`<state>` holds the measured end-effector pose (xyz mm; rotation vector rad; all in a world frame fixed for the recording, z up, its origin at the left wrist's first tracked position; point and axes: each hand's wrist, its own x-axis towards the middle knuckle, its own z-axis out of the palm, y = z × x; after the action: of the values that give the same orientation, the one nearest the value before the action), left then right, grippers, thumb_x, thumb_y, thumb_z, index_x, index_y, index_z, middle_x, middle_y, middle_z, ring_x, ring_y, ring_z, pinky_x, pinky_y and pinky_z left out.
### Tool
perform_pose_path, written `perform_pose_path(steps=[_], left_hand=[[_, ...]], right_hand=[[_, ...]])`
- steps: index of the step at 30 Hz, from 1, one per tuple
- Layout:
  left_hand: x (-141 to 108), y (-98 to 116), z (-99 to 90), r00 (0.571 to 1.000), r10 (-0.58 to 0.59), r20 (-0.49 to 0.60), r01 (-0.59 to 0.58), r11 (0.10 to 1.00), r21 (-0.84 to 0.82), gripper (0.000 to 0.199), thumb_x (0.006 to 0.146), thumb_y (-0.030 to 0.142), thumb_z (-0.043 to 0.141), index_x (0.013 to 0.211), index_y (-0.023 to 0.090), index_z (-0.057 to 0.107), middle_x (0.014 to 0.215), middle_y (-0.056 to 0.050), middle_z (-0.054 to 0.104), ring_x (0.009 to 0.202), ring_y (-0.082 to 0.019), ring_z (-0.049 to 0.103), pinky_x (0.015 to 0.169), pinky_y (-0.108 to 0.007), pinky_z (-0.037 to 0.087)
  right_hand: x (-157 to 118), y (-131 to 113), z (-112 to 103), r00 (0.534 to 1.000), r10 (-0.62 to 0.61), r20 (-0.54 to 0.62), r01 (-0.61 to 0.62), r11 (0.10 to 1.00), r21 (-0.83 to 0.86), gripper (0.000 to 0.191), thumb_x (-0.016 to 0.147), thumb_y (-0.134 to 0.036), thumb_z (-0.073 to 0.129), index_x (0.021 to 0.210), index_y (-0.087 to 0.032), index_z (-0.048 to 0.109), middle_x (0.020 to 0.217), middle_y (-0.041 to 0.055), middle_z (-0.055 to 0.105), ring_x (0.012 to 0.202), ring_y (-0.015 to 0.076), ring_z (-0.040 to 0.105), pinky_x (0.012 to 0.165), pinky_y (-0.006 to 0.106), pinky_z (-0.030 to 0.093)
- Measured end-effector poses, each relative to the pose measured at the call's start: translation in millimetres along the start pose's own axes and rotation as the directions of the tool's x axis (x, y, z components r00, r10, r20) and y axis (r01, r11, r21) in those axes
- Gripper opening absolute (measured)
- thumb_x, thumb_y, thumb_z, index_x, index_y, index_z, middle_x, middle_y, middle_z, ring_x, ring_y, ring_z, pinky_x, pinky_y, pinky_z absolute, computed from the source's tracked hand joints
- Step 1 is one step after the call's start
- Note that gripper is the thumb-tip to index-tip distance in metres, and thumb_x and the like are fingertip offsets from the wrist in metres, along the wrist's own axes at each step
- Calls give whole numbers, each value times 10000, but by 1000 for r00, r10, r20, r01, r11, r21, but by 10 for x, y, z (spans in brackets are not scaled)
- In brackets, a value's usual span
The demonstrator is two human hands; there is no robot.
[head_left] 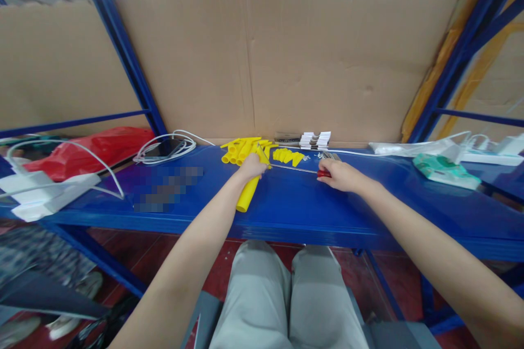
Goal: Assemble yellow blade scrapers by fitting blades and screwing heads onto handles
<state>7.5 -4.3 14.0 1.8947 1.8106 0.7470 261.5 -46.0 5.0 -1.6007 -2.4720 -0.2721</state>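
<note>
On the head camera, I see my left hand (pixel 254 165) closed around a yellow tube (pixel 247 196) slanting across the blue tabletop (pixel 327 210). My right hand (pixel 339 174) grips a red-handled tool (pixel 322 173), its thin shaft (pixel 293 168) pointing left toward the tube; I cannot tell whether they touch. Piled yellow tubes (pixel 234 151) lie just behind the left hand, small yellow pieces (pixel 286 156) beside them.
</note>
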Motion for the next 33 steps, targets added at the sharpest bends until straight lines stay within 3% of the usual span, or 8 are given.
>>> perform_pose_path(steps=[4,8,11,14,17,23,29,33], left_hand=[[-14,20,2,1000,-12,24,12,1000,-3,163,758,99,564,597,115,586,476,-15,536,440,-120,539,481,-213,421],[-3,5,1,1000,11,15,-10,1000,-25,199,751,79,563,561,135,550,475,-6,527,432,-113,532,469,-209,411],[7,-1,8,1000,11,10,-11,999,-36,234,745,74,574,530,148,521,459,-6,515,422,-116,528,452,-209,400],[7,7,16,1000,4,14,-3,999,-46,232,739,78,581,525,148,526,459,-8,520,421,-118,532,452,-208,402],[2,12,14,1000,0,26,1,999,-42,199,742,82,578,554,141,549,466,-2,523,423,-110,529,457,-201,409],[-11,10,-4,1000,4,16,-3,1000,-21,148,758,91,573,614,124,586,483,0,532,450,-111,540,478,-198,427],[-18,15,5,999,16,33,-13,996,-84,183,751,97,604,578,131,558,446,18,497,409,-93,507,458,-189,406],[-3,3,-3,1000,20,19,-19,997,-76,178,751,90,611,584,132,566,444,17,503,417,-104,519,477,-206,416]], right_hand=[[-12,6,-3,998,64,-11,-64,998,13,164,861,-225,529,1020,-184,540,885,78,680,751,197,627,629,265,399],[-4,28,28,1000,1,30,-3,999,52,140,898,-274,490,910,-166,578,922,111,673,813,198,632,732,281,438],[1,38,25,999,-35,-20,35,999,-10,114,885,-256,500,855,-177,577,942,115,658,868,212,621,746,290,437],[-2,34,6,997,23,-73,-27,998,-53,68,860,-231,520,904,-195,558,905,92,661,833,222,621,666,286,416],[-2,31,8,996,80,-42,-80,997,-3,126,858,-260,542,959,-186,549,884,88,670,786,216,627,657,284,413],[5,52,28,999,-38,10,37,999,27,155,905,-272,477,857,-173,587,943,117,642,852,203,620,772,289,443],[-14,31,-4,995,82,-63,-87,993,-83,130,878,-223,499,986,-186,563,949,98,666,861,236,629,681,301,428],[-19,9,-7,1000,3,6,-3,1000,-5,162,905,-264,484,958,-155,592,990,129,663,899,223,631,773,301,446]])
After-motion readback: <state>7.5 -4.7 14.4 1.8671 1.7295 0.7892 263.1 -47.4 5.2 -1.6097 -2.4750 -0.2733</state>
